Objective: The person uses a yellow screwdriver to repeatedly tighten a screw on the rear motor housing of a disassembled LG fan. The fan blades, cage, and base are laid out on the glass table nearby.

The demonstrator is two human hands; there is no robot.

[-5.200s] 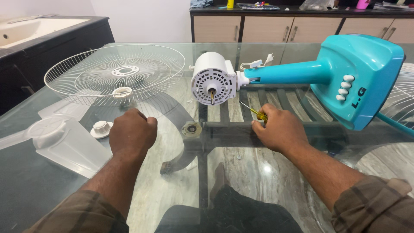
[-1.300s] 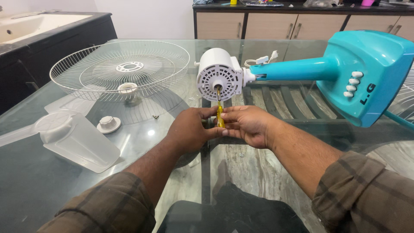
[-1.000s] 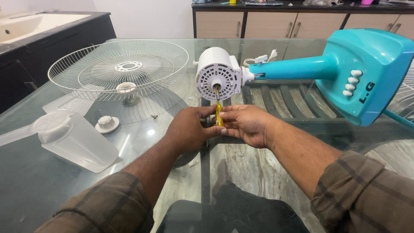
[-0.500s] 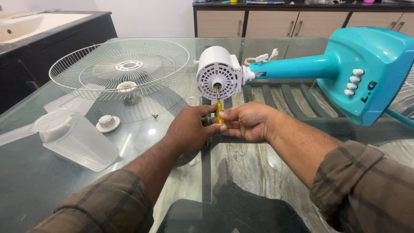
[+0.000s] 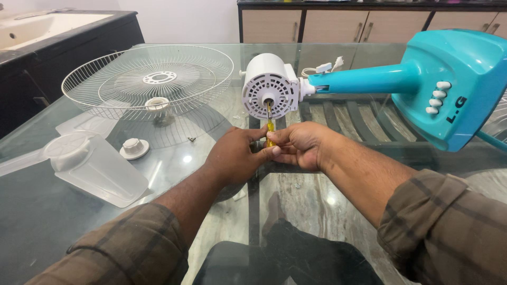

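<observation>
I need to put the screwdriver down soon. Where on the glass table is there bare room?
Bare glass lies right of the right hand, before the teal fan base. The left side is crowded: wire fan guard, white cap, clear fan blade. Both hands hold the screwdriver at the motor housing.

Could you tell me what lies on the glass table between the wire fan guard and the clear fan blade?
In the head view, a small white round cap sits on the glass between the wire fan guard and the clear fan blade.

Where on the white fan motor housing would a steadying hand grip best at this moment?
Grip the white motor housing around its smooth rounded sides, coming from above. Its vented face points at the person and holds the screwdriver; the teal neck blocks the right.
</observation>
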